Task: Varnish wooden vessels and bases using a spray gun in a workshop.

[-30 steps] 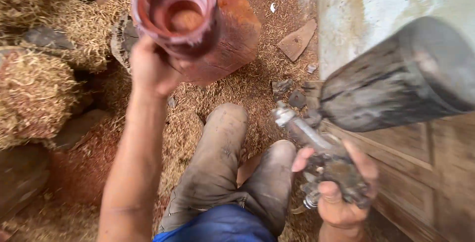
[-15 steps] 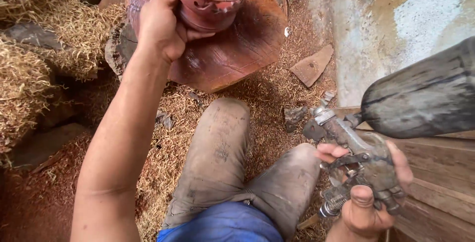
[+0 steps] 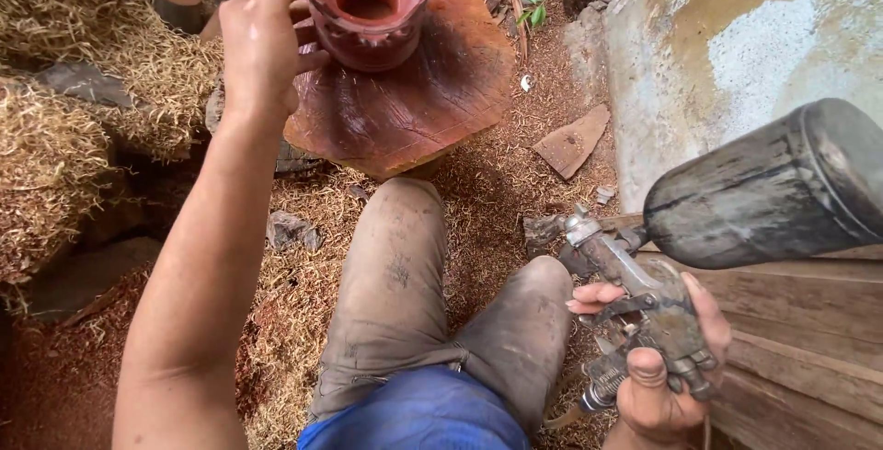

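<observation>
Vase [image 3: 368,8] lowered (apparently onto slab [image 3: 432,100]); right hand [image 3: 658,367] grips spray gun [image 3: 644,303].

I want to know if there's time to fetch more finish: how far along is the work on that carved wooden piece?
Done: the carved wooden piece already looks evenly reddish and glossy. In hand: the left hand grips its side on the wood slab, while the right hand holds the spray gun low and off to the side, not beside the piece. Left: its far side is hidden, so remaining coverage cannot be judged.
</observation>
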